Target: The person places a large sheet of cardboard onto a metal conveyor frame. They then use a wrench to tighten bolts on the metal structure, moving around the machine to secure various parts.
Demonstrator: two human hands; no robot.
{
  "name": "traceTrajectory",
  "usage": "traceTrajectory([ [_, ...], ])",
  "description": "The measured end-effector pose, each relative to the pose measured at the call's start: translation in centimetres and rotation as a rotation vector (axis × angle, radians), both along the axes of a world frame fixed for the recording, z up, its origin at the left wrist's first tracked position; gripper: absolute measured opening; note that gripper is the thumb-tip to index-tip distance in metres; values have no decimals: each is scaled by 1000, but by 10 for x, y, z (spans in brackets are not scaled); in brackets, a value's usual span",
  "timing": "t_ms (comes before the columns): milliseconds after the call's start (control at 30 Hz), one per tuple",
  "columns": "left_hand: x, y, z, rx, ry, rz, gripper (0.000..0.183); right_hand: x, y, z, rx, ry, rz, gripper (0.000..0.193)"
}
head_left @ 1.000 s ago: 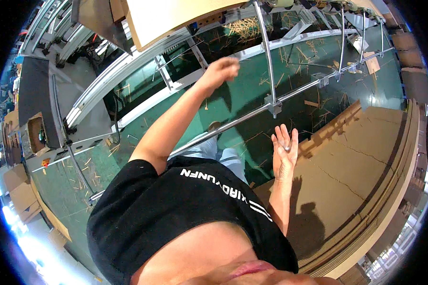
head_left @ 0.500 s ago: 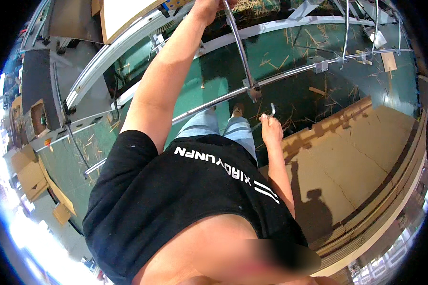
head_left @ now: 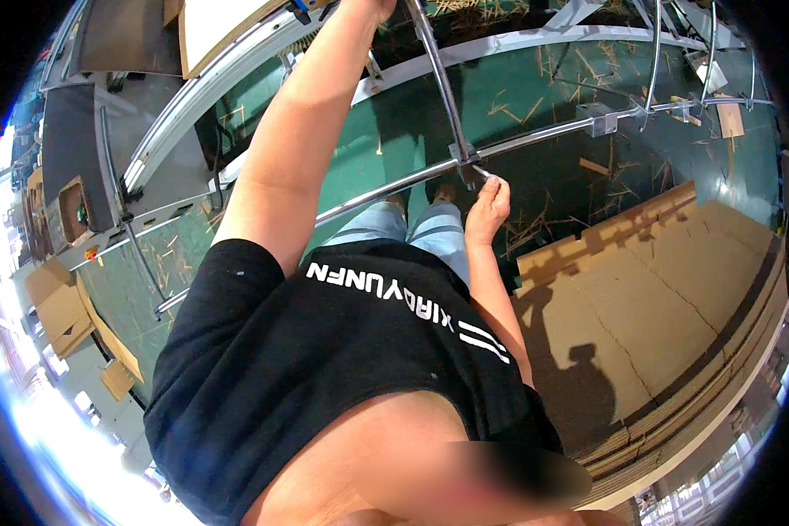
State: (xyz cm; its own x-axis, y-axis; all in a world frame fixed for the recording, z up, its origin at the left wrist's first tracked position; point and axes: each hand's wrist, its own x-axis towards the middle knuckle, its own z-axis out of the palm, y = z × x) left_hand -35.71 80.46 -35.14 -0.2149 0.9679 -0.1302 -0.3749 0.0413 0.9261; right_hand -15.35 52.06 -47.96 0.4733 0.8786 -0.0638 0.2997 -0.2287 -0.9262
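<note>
My right hand (head_left: 489,210) is closed on a small silver L-shaped hex key (head_left: 480,171), whose end meets the clamp (head_left: 465,159). That clamp joins an upright chrome tube (head_left: 438,74) to a long horizontal chrome tube (head_left: 535,138) in front of my legs. My left arm reaches far forward. Only the back part of my left hand (head_left: 379,9) shows at the top edge, near the upper end of the upright tube, and its fingers are cut off.
A stack of brown cardboard sheets (head_left: 666,289) lies at the right. More chrome tubes (head_left: 656,53) and a clamp (head_left: 598,120) stand at the far right. Wood slivers (head_left: 522,114) litter the green floor. Cardboard boxes (head_left: 57,302) sit at the left, beside a grey machine frame (head_left: 162,131).
My right hand has moved up and slightly left, bringing the hex key from below the clamp to touch it. My left hand has slid a little further out at the top.
</note>
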Motion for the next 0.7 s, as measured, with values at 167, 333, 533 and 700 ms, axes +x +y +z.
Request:
traceTrajectory([
  [167,-5,8,-8,84,18,-67,31,-5,-4,-3,-2,-42,-30,29],
  [333,-2,2,-3,99,-7,-69,34,-5,-3,-2,-43,-25,23,27],
  [533,-1,-2,-2,153,61,-26,34,25,11,5,-136,50,448,31],
  [700,12,0,-4,196,28,-11,30,36,13,-9,-161,130,488,33],
])
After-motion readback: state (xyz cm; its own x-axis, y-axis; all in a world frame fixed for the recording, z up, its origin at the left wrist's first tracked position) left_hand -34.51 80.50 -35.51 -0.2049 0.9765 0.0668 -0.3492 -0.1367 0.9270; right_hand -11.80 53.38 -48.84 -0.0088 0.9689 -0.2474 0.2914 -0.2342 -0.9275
